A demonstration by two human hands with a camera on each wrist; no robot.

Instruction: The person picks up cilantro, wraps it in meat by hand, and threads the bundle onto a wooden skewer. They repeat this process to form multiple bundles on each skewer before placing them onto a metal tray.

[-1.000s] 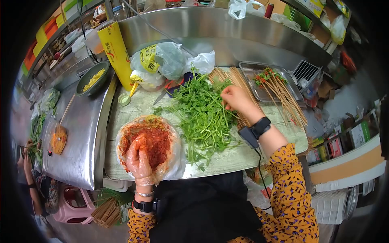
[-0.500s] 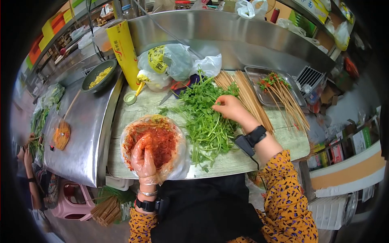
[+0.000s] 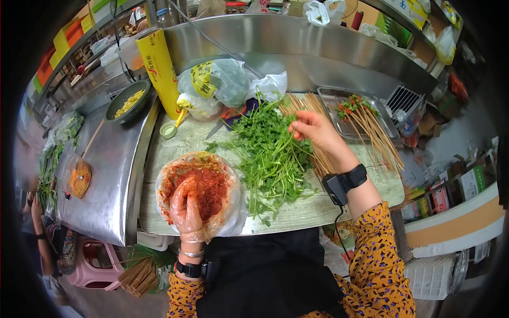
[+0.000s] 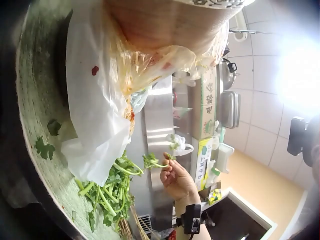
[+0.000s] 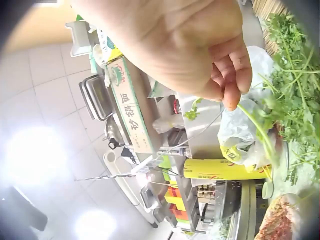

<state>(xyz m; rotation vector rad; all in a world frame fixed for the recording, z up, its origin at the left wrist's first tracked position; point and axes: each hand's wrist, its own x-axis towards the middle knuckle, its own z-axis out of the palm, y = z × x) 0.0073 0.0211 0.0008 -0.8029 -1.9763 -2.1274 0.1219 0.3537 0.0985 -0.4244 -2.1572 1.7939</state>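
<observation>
In the head view my left hand, in a clear plastic glove, rests with its loosely bent fingers in red chili paste. The paste fills a round container lined with a plastic bag. Its fingertips are smeared red. My bare right hand is raised over the right side of a heap of cilantro. Between thumb and forefinger it pinches a cilantro sprig, whose green stem shows clearly in the right wrist view.
Bare wooden skewers lie right of the cilantro. Behind them a metal tray holds skewers tipped with red and green food. Tied plastic bags, scissors and a yellow roll box stand at the back. A dark bowl sits left.
My right hand first shifted left over the cilantro, then rose and came back right with a sprig in its fingertips. The left hand stays in the chili paste.
</observation>
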